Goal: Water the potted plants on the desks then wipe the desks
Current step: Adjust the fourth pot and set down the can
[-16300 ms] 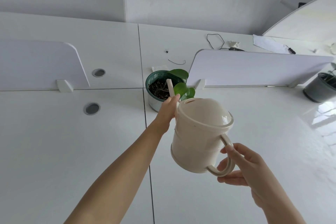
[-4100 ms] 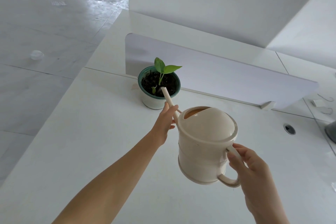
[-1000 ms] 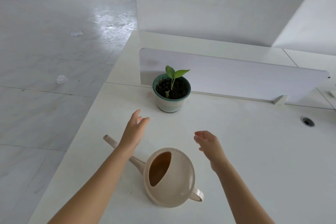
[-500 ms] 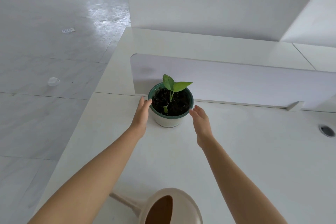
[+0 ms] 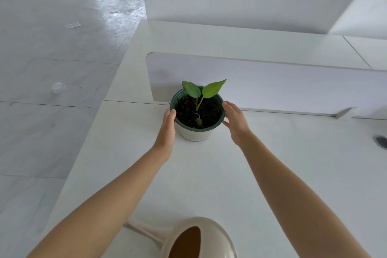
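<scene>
A small white plant pot [image 5: 194, 134] with a green rim stands on the white desk [image 5: 205, 176], close to the divider panel. It holds dark soil and a seedling [image 5: 204, 90] with two green leaves. My left hand [image 5: 167, 130] lies flat against the pot's left side. On the other side, my right hand [image 5: 235, 123] cups the pot with fingertips at the rim and the thumb lower down. A cream watering can [image 5: 211, 236] sits on the desk near me at the bottom edge, its spout pointing left and partly hidden by my left forearm.
A pale divider panel [image 5: 272, 86] runs behind the pot, with another desk beyond it. The desk's left edge drops to a grey tiled floor where a clear cup [image 5: 58, 87] lies. A cable hole [image 5: 380, 141] sits at the far right.
One second ago both hands hovered above the watering can. They have reached forward and closed in on the pot's two sides. The pot has not visibly moved.
</scene>
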The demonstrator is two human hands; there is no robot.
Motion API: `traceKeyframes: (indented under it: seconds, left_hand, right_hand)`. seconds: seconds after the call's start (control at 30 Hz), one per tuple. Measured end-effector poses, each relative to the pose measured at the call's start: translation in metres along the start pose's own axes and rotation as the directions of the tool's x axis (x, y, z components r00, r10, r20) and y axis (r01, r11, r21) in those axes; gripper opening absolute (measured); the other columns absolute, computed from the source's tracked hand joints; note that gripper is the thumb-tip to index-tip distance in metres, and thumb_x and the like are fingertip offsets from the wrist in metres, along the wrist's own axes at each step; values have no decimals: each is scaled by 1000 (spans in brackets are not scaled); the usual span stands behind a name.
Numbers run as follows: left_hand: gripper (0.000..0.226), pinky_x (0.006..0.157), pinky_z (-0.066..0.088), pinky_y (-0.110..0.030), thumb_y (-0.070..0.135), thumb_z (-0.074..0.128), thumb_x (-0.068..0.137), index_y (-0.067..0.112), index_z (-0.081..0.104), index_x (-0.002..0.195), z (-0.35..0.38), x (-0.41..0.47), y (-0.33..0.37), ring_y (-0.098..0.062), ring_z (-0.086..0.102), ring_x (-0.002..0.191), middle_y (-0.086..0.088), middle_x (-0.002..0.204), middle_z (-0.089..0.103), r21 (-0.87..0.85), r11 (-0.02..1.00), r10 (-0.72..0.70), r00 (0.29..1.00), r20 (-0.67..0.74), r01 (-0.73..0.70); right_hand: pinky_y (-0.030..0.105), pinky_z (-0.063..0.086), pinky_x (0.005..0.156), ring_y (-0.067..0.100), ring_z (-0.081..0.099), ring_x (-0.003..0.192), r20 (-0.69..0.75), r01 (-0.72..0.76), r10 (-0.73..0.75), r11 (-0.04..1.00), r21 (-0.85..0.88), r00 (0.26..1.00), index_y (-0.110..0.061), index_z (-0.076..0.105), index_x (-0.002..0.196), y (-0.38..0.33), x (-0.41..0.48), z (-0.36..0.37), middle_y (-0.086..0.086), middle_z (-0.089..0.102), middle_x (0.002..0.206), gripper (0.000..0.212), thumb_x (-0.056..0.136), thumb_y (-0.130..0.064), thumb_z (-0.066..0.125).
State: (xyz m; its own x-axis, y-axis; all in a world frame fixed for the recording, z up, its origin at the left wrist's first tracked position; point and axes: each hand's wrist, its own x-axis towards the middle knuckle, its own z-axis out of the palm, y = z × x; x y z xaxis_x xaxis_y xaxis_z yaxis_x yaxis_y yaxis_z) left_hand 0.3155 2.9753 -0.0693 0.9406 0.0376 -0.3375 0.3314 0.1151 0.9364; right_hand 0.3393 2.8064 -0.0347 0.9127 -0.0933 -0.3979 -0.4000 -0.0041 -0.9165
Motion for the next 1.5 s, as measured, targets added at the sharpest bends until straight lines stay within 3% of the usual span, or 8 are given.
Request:
traceKeyframes:
  seconds: [0.13, 0.23, 0.63, 0.8, 1.13, 1.27, 1.37, 1.5]
  left_hand:
    - [70, 113, 15, -37, 57, 29, 81, 20, 34, 140, -5, 9, 12, -7, 27, 137, 8, 148, 35, 0, 1000, -31, 998, -47, 31]
    - [91, 116, 15, -41, 70, 33, 66, 24, 26, 145, -6, 19, 18, -7, 24, 140, 9, 153, 28, 11, 998, -66, 998, -13, 67]
    - [60, 115, 9, -34, 44, 28, 95, 26, 8, 149, 17, -17, 4, -8, 11, 143, 10, 157, 11, -136, 989, -65, 993, -97, 51]
    - [55, 109, 27, -37, 34, 35, 96, 20, 19, 147, -5, -56, 20, -21, 31, 136, -3, 152, 26, -102, 993, -81, 968, -238, 58]
    - [23, 74, 46, -15, 10, 44, 90, 27, 59, 95, -79, -198, 3, -2, 65, 81, 11, 88, 68, 38, 920, 359, 799, -483, -391]
    - [31, 65, 46, -13, 5, 38, 93, 25, 60, 87, -99, -228, -31, 1, 64, 62, 17, 67, 71, 6, 938, 291, 777, -558, -346]
    - [31, 63, 43, -18, 6, 36, 93, 25, 59, 84, -106, -236, -53, 3, 62, 56, 13, 64, 70, -12, 972, 183, 787, -589, -235]
    - [24, 64, 42, -24, 7, 37, 93, 8, 59, 104, -105, -234, -70, -13, 61, 69, -13, 94, 62, -43, 993, 67, 839, -541, -106]
  right_hand:
    - [45, 24, 114, 21, 33, 136, -44, -31, 33, 999, 44, 998, -17, 23, 144, 15, -15, 5, 3, 36, 148, 56, 94, -33, 42]
    - [41, 24, 114, 21, 32, 136, -35, -27, 29, 997, 66, 999, -16, 26, 142, 23, -24, 9, 2, 40, 142, 51, 96, -31, 39]
    - [41, 20, 114, 20, 21, 141, -17, -74, 74, 997, 24, 997, -17, 13, 147, 1, -11, 16, 0, 20, 155, 64, 94, -42, 37]
    - [40, 20, 113, 20, 22, 141, -49, -55, 56, 998, 16, 997, -21, 13, 147, 11, -43, 8, 0, 21, 155, 63, 94, -43, 37]
    - [35, 40, 92, 18, 52, 102, -142, -14, 0, 995, -100, 990, -21, 60, 86, 55, -178, -27, -2, 59, 99, 21, 93, -34, 44]
    - [26, 42, 76, 19, 55, 95, -128, -17, -6, 983, -181, 992, -21, 61, 80, 83, -225, -29, -6, 62, 87, 22, 93, -29, 45]
    - [32, 47, 82, 35, 57, 93, -116, -58, 31, 969, -239, 993, 5, 61, 88, 102, -246, -31, 24, 61, 90, 36, 94, -28, 45]
    - [8, 38, 49, -5, 56, 52, -73, -67, 50, 967, -244, 996, -3, 52, 70, 121, -262, -32, 0, 47, 65, 34, 95, -25, 44]
